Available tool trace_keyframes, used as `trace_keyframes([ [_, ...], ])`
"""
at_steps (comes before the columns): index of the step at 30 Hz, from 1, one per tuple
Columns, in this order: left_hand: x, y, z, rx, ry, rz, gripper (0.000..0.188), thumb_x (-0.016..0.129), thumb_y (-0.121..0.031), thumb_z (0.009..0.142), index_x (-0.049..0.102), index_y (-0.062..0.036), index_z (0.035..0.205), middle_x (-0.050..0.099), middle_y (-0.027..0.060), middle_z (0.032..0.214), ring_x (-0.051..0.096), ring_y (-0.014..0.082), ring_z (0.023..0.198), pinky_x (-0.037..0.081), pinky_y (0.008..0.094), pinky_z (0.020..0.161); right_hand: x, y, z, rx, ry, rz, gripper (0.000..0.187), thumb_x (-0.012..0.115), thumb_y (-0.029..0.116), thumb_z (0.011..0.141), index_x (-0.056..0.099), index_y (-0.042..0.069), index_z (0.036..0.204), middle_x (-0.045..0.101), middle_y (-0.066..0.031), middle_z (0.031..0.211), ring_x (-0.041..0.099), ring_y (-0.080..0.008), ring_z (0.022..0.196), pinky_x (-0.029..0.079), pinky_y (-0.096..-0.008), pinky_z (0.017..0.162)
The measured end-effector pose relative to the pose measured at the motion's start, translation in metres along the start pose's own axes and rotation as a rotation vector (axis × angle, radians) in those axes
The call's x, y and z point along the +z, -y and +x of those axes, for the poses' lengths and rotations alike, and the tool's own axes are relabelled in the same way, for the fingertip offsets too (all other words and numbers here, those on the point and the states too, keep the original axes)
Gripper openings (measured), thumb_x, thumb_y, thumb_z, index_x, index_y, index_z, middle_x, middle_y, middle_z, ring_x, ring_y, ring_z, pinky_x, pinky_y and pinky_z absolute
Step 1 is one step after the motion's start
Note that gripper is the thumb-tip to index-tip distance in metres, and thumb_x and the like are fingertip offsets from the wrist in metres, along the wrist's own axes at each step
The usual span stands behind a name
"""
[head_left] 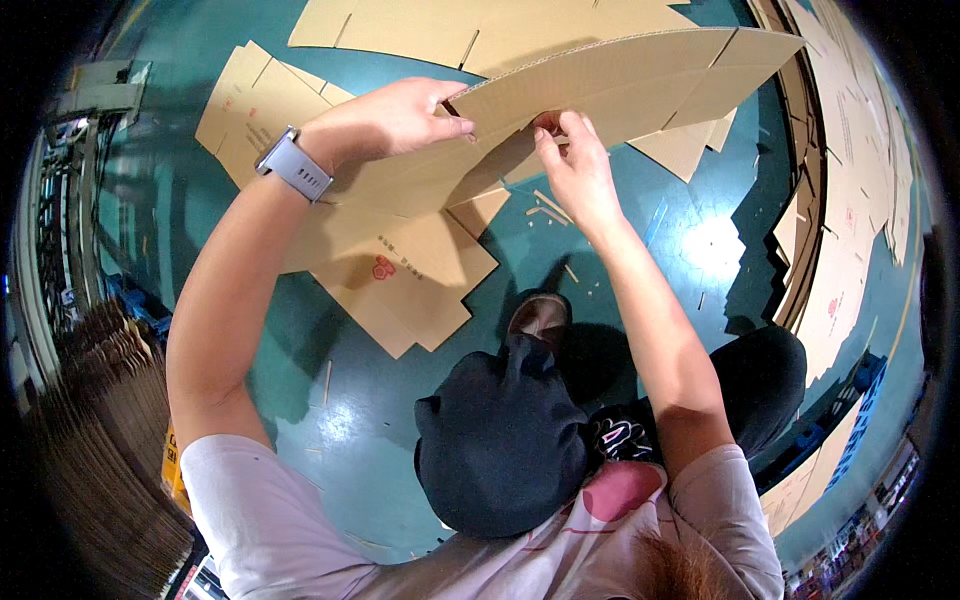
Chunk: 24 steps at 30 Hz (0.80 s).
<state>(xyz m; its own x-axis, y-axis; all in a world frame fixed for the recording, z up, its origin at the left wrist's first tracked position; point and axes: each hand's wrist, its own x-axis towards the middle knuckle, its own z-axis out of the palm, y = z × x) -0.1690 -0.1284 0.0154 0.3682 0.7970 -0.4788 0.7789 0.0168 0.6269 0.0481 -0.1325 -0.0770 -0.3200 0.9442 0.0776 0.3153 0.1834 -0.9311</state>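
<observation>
A large flat cardboard box blank [640, 85] is tilted up in front of me, its long cut edge curving across the top. My left hand [425, 115] grips its left end, thumb on the near face and some fingers hidden behind. At a dark opening in the board, my right hand [578, 165] has thumb and fingers curled together against the cardboard. Whether a loose scrap is pinched there is hidden. Beneath lies another cardboard blank [400, 300] with a red printed mark, on the green floor [330, 370].
Cardboard sheets [855, 200] are piled along the right, and another sheet [400, 25] lies at the far side. Thin cardboard scraps [545, 208] litter the floor by my shoe [540, 318]. A tall stack of folded cardboard [95, 430] stands at the left.
</observation>
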Motion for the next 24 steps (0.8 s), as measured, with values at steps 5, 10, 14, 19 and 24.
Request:
trace_keyframes([
  [5, 0.004, -0.005, 0.000, 0.024, 0.031, 0.011, 0.038, 0.053, -0.026, 0.088, 0.049, -0.0010, 0.116, 0.063, 0.0190, 0.098, 0.059, 0.0297, 0.089, 0.046, 0.0368, 0.080, 0.003, -0.008, -0.001, -0.005, -0.035, 0.014, 0.013, 0.057, 0.011, 0.083, 0.054, 0.000, 0.090, 0.052, -0.0164, 0.088, 0.054, -0.0294, 0.080, 0.044, -0.0360, 0.070],
  [10, 0.004, -0.006, 0.002, 0.112, 0.078, 0.025, 0.038, 0.051, -0.025, 0.087, 0.048, -0.0004, 0.116, 0.060, 0.0218, 0.099, 0.057, 0.0351, 0.091, 0.045, 0.0391, 0.081, 0.006, -0.009, -0.003, 0.010, -0.044, -0.024, 0.014, 0.057, 0.011, 0.082, 0.053, -0.001, 0.089, 0.052, -0.0166, 0.087, 0.055, -0.0305, 0.081, 0.045, -0.0368, 0.072],
  [14, 0.005, -0.011, 0.004, 0.135, 0.117, 0.061, 0.039, 0.051, -0.024, 0.087, 0.046, -0.0004, 0.118, 0.060, 0.0217, 0.101, 0.057, 0.0351, 0.093, 0.045, 0.0389, 0.082, 0.007, -0.010, -0.008, 0.021, -0.045, -0.042, 0.015, 0.057, 0.011, 0.083, 0.052, -0.002, 0.090, 0.053, -0.0168, 0.087, 0.056, -0.0306, 0.080, 0.046, -0.0371, 0.073],
  [19, 0.013, -0.012, 0.002, 0.137, 0.132, -0.044, 0.041, 0.049, -0.024, 0.087, 0.045, 0.0007, 0.119, 0.059, 0.0233, 0.103, 0.056, 0.0365, 0.096, 0.045, 0.0387, 0.083, 0.022, 0.007, -0.030, 0.355, 0.130, 0.140, 0.017, 0.059, 0.014, 0.084, 0.058, -0.003, 0.086, 0.062, -0.0163, 0.076, 0.062, -0.0265, 0.070, 0.048, -0.0365, 0.066],
  [24, 0.025, -0.030, 0.000, 0.063, -0.068, 0.034, 0.039, 0.048, -0.021, 0.090, 0.045, 0.0033, 0.120, 0.060, 0.0255, 0.096, 0.060, 0.0361, 0.090, 0.047, 0.0381, 0.079, 0.019, 0.026, -0.028, 0.534, 0.150, 0.533, 0.029, 0.056, 0.027, 0.091, 0.059, -0.002, 0.089, 0.062, -0.0060, 0.076, 0.061, -0.0136, 0.067, 0.051, -0.0264, 0.061],
])
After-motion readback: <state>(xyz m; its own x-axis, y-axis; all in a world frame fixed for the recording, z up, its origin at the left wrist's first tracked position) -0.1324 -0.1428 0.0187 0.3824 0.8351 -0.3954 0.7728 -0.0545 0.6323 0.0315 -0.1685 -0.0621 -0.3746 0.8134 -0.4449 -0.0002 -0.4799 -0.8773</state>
